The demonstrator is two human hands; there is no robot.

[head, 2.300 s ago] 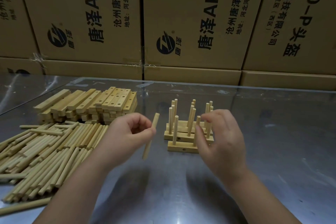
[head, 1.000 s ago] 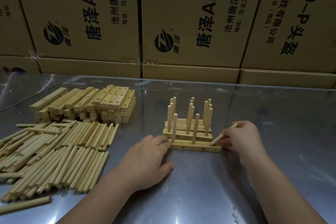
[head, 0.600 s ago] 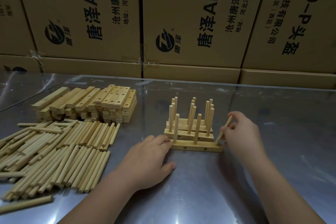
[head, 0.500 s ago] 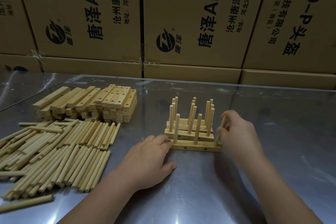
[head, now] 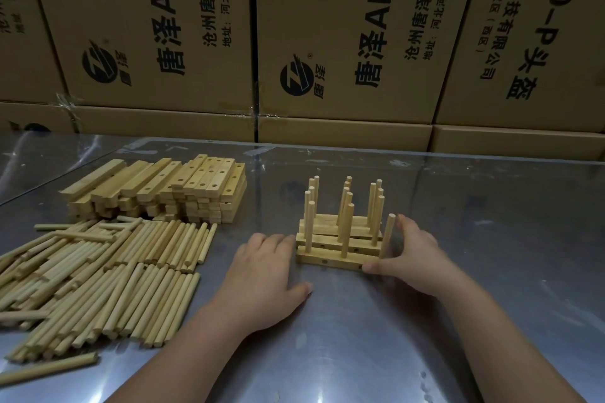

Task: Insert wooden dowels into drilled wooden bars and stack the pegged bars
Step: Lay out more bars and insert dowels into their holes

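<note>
Several pegged bars stand in a stepped stack (head: 339, 232) at the table's middle. The front bar (head: 327, 260) carries three upright dowels; the rightmost dowel (head: 388, 234) stands in its right-end hole. My right hand (head: 415, 255) wraps the bar's right end, with the thumb on the front face and the fingers behind that dowel. My left hand (head: 262, 275) lies flat on the table, palm down, and its fingertips touch the bar's left end. To the left lie a pile of loose dowels (head: 114, 265) and a stack of drilled bars (head: 183, 186).
The work surface is a shiny metal table (head: 491, 239). A wall of printed cardboard boxes (head: 343, 42) stands along its far edge. One dowel (head: 49, 370) lies apart near the front left corner.
My right hand tilted its dowel upright and seated it in the front bar's right-end hole, then dropped to the bar's end. My left hand stayed flat against the bar's left end.
</note>
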